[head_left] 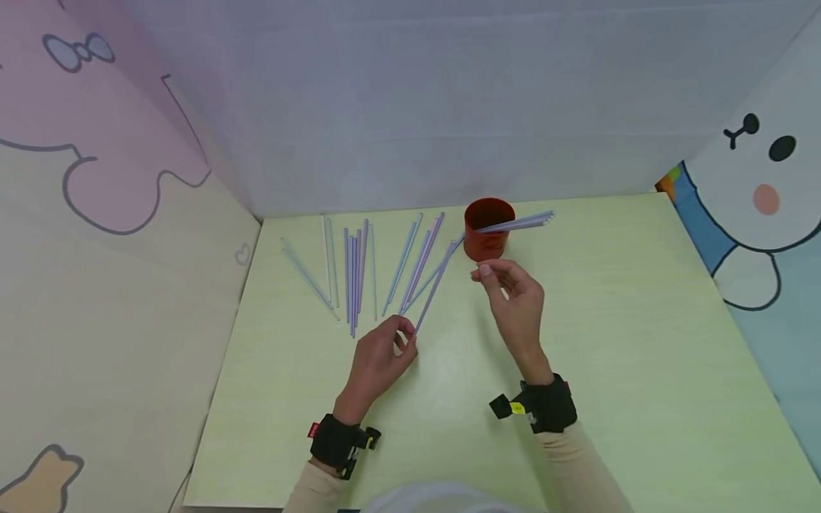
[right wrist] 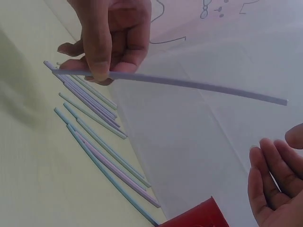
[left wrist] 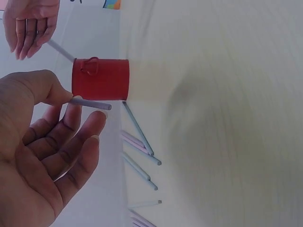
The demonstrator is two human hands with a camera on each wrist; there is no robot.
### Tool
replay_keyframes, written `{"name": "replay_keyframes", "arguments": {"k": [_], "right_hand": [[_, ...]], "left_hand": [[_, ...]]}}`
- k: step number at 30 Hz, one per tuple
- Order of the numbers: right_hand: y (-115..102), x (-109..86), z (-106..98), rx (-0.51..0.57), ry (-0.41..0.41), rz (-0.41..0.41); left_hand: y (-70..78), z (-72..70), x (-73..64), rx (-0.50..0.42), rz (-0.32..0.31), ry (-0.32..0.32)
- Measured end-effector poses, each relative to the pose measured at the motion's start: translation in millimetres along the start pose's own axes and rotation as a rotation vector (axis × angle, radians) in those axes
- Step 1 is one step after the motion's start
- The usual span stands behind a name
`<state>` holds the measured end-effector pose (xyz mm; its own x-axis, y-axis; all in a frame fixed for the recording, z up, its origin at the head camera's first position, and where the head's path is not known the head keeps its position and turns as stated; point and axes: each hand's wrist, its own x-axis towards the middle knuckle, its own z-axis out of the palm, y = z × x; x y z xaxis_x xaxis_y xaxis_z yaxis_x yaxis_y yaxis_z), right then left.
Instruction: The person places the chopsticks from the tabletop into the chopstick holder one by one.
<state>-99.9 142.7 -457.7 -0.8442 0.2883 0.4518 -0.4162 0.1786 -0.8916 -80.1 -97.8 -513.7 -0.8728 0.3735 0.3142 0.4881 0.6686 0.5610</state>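
Observation:
My left hand pinches a purple straw near one end, between thumb and fingers. The straw slants up off the table, its far end pointing toward the back. My right hand hovers just in front of a red cup, fingers loosely bent and holding nothing; the right wrist view shows its thumb apart from the fingers. Several purple straws lean out over the cup's right rim. The left wrist view shows a handle on the cup's side.
Left of the cup, several purple straws lie on the pale table, with blue straws and pale greenish straws beside them. A white wall rises behind the table's back edge.

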Motion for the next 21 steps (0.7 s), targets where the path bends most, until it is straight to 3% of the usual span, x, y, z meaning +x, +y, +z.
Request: {"name": "replay_keyframes", "arguments": {"k": [8, 16, 21], "right_hand": [[-10.3, -6.1, 12.3, 0.029, -0.052, 0.004], [-37.2, -6.0, 18.7, 0.02, -0.061, -0.014], [-26.3, -7.3, 17.5, 0.027, -0.053, 0.0]], "left_hand": [[4.2, 4.6, 4.6, 0.01, 0.034, -0.018], [6.9, 8.4, 5.2, 0.033, 0.061, -0.027], [7.1, 9.6, 5.1, 0.039, 0.068, -0.019]]}}
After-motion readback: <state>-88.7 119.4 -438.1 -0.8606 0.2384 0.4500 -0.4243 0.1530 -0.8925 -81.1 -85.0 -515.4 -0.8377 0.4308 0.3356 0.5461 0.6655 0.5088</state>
